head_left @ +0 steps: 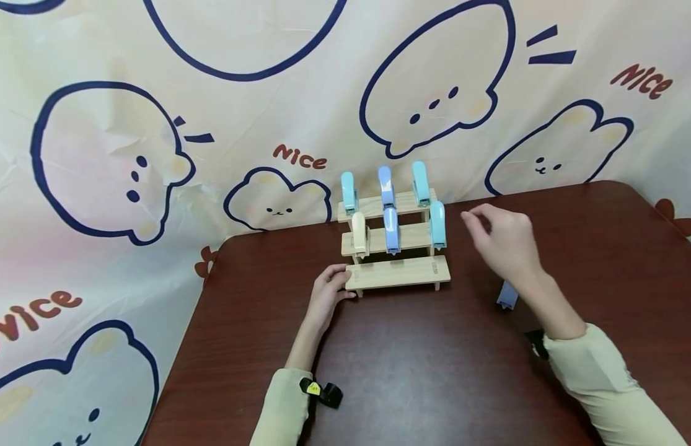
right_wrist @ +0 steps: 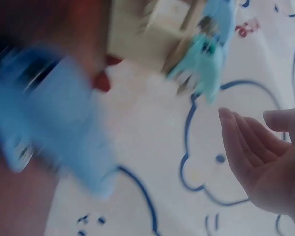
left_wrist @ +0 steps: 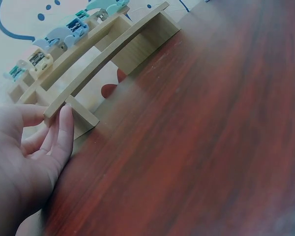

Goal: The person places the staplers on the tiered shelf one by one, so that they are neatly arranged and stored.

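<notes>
A three-step wooden display rack (head_left: 398, 272) stands at the back of the table. My left hand (head_left: 326, 294) pinches the left end of its lowest step, thumb above and fingers beneath, as the left wrist view shows. On the top step stand two teal staplers and, between them, a blue stapler (head_left: 387, 187). The middle step carries a cream stapler (head_left: 359, 234), a blue one and a teal stapler (head_left: 437, 224). Right of the rack, my right hand (head_left: 507, 241) hovers with loosely bent fingers and holds nothing. Partly hidden under it, another blue stapler (head_left: 507, 296) lies on the table.
The dark brown wooden table (head_left: 423, 371) reaches back to a wall cloth (head_left: 300, 111) printed with cartoon bears. Each wrist wears a small black camera, such as the left one (head_left: 330, 394). In the right wrist view, the near blue stapler (right_wrist: 54, 113) looks large and blurred.
</notes>
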The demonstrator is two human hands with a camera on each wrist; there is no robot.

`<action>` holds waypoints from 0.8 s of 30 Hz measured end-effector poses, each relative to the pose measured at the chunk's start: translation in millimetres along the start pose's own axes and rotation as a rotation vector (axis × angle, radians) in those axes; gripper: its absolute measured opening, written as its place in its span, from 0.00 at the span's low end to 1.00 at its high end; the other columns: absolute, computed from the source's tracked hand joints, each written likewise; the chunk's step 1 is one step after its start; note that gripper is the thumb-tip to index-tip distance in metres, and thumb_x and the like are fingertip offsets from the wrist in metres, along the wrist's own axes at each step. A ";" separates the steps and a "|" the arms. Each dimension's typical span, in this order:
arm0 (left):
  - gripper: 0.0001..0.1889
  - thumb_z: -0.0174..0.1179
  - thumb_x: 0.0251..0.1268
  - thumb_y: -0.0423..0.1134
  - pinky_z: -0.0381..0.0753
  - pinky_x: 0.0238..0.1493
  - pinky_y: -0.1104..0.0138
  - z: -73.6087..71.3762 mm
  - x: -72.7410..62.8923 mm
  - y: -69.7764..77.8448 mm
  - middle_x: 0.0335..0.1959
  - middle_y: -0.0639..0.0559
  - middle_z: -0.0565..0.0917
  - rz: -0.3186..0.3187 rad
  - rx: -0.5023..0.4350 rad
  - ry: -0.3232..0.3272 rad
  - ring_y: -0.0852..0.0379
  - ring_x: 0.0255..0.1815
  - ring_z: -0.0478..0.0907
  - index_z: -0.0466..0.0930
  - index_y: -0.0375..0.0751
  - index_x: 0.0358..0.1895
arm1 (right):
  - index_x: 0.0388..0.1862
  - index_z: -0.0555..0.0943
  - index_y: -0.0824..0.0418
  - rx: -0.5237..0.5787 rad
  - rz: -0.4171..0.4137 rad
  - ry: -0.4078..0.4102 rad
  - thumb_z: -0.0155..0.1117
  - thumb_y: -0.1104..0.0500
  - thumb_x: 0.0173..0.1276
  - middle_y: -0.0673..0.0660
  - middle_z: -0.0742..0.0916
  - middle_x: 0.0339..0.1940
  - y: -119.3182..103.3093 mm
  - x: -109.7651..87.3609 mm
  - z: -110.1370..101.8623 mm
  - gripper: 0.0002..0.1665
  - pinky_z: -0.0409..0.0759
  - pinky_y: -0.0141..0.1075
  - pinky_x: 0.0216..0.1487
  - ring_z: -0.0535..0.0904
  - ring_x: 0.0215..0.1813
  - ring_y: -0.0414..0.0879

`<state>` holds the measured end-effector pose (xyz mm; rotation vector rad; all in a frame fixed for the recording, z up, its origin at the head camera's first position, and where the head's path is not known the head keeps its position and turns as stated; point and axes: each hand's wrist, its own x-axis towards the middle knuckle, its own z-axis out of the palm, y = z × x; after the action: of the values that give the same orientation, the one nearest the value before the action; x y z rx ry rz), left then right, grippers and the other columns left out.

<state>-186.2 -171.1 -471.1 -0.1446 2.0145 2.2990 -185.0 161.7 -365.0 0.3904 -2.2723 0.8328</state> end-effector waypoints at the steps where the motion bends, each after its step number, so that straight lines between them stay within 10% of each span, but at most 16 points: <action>1: 0.14 0.59 0.76 0.33 0.87 0.34 0.67 0.2 0.2 0.3 0.45 0.47 0.81 0.000 -0.002 -0.001 0.57 0.38 0.81 0.77 0.29 0.58 | 0.39 0.88 0.70 0.005 0.034 -0.025 0.67 0.62 0.75 0.61 0.86 0.22 5.7 -1.7 -4.7 0.10 0.70 0.37 0.19 0.70 0.16 0.45; 9: 0.15 0.58 0.76 0.33 0.86 0.34 0.67 0.0 -0.7 2.0 0.45 0.46 0.82 -0.002 -0.004 -0.005 0.57 0.36 0.81 0.77 0.29 0.59 | 0.45 0.87 0.66 0.078 0.250 -0.302 0.64 0.54 0.79 0.64 0.90 0.33 46.7 -8.3 -37.3 0.15 0.75 0.27 0.23 0.87 0.33 0.55; 24: 0.16 0.59 0.76 0.34 0.86 0.34 0.68 0.1 -0.3 0.7 0.45 0.47 0.81 -0.003 0.002 -0.005 0.58 0.37 0.81 0.76 0.27 0.60 | 0.57 0.79 0.75 0.061 0.390 -0.849 0.65 0.50 0.78 0.54 0.86 0.31 90.8 -6.4 -56.3 0.27 0.86 0.39 0.35 0.82 0.34 0.49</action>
<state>-186.0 -171.1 -470.3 -0.1423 2.0132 2.2927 -195.8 267.2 -378.9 0.3769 -3.1859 1.0665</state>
